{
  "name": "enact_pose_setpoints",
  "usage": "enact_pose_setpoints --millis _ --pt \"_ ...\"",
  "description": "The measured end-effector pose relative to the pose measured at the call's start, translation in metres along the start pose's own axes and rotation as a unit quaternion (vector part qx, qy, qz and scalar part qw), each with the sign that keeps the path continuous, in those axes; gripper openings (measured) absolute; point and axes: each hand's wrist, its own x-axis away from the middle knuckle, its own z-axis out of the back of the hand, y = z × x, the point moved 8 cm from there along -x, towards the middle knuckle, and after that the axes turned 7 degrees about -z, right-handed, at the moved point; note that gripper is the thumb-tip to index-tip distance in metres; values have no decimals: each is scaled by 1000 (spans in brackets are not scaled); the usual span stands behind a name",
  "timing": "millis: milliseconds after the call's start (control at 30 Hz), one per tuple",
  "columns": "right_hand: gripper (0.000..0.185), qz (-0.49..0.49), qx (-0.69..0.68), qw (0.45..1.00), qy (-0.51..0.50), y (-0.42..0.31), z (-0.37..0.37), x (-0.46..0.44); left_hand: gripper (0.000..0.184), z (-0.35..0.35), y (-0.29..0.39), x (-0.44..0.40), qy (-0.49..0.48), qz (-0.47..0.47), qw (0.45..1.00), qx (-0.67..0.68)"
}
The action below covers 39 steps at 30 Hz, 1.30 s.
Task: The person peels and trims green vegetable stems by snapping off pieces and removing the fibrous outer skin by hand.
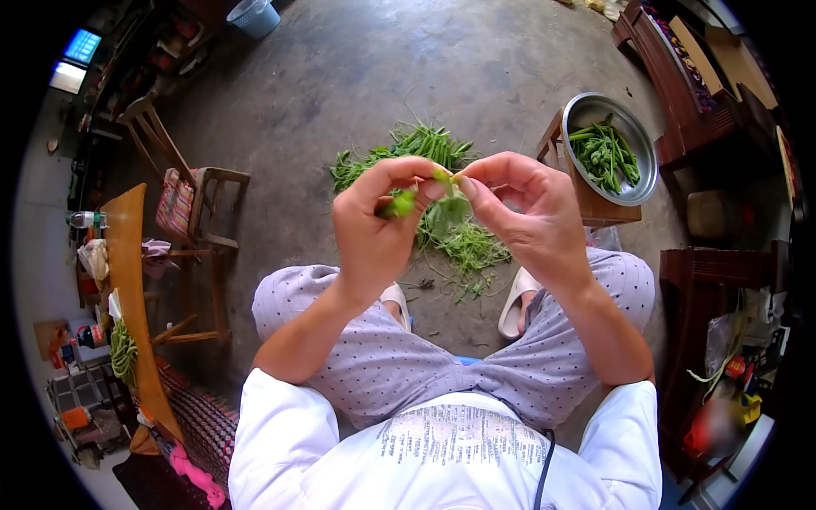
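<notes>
My left hand (374,223) and my right hand (537,219) meet in front of me, each closed in a pinch on one green vegetable shoot (447,180). A blurred bright green tip hangs beside the left fingers, and a paler leafy part shows below the fingertips. Under my hands on the floor lies a heap of long green shoots (425,143). Nearer my feet spreads a pile of thin, pale green scraps (466,248), partly hidden by the hands.
To the right, a metal basin (653,174) of green shoots rests on a wooden stool (595,208). A wooden chair (200,183) and a table (136,280) stand at left, dark wooden furniture (680,136) at right. A blue bucket (253,17) sits far back.
</notes>
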Motion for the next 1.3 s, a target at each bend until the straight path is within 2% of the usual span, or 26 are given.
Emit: enact_pose_setpoints --millis 33,100,133,167,233,300,367,400,467,500,567,600,633,667,700,767,833,900,967,1033,1167,1233,1300 --pt "15 -1 11 1000 2 1 0 0 15 1 0 -1 -1 0 1000 -1" --pt "14 -15 56 998 2 5 2 -2 20 7 -15 -2 46 73 982 170" --pt "13 -29 102 994 2 9 4 -3 21 9 -17 -4 43 85 976 197" --pt "13 -28 100 995 0 13 8 -5 21 13 -16 -6 43 85 976 195" --pt "12 -6 282 959 -10 25 18 -11 21 23 -21 -6 67 136 962 228" --pt "10 -21 319 947 9 47 37 -13 22 30 -23 -5 43 150 961 228" --pt "7 -2 546 837 32 64 54 -12 21 29 -24 -5 36 165 948 270" --pt "7 -2 546 837 32 73 61 -13 21 28 -23 -6 34 170 943 284" --pt "5 -98 672 734 -23 105 71 -16 21 25 -27 -3 47 209 923 319" --pt "5 -98 672 734 -22 108 71 -15 21 24 -27 -3 47 208 923 320" --pt "5 32 634 772 35 84 60 -12 22 17 -29 1 23 232 908 349" --pt "5 33 636 771 35 79 56 -12 22 15 -30 3 24 231 907 350" --pt "8 53 487 872 13 54 40 -12 22 11 -31 5 2 219 918 330" --pt "10 71 321 944 -9 31 28 -12 23 6 -29 7 -19 208 927 310" --pt "10 69 323 944 -9 16 20 -9 23 1 -28 10 -18 210 927 312" --pt "15 91 168 981 -41 -8 7 2 22 -5 -21 11 -28 176 949 259" --pt "14 98 121 988 -22 -12 2 6 22 -9 -18 13 -32 165 957 235" --pt "13 107 70 992 -6 -14 5 7 21 -11 -15 14 -29 85 978 190" --pt "13 23 12 999 -42 -1 2 2 19 -12 -13 14 -28 73 981 175" --pt "13 8 -8 999 -52 0 1 1 15 -10 -11 14 -39 50 993 95" --pt "16 -34 -43 996 -68 4 0 0 14 -8 -8 11 -39 3 999 38" --pt "16 -43 -43 996 -73 5 1 0 19 -8 0 8 -47 -42 998 1" --pt "17 -51 -42 995 -78 7 1 0 22 -8 3 6 -51 -47 998 -7"
